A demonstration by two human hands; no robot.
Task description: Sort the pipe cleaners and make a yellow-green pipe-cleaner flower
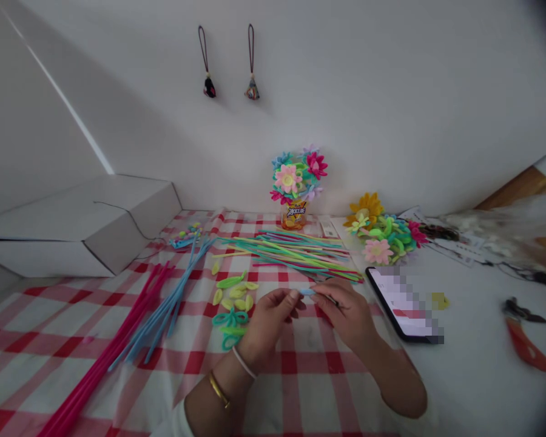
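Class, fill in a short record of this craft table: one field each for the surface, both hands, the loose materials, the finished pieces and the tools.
Surface: red-and-white checked tablecloth
Left hand: pinches one end of a small light-blue fuzzy piece
Right hand: pinches its other end
Materials: pink pipe cleaners, blue pipe cleaners, mixed-colour bundle, yellow-green folded petals
Finished: flower bouquet in a jar, second bouquet lying flat
Tools: orange-handled pliers, smartphone

A plain white wall fills the background, evenly lit, with two small charms hanging from cords high up. Below it stands the desk, white at the right and covered by a red-and-white checked cloth elsewhere. A white box sits at the left.
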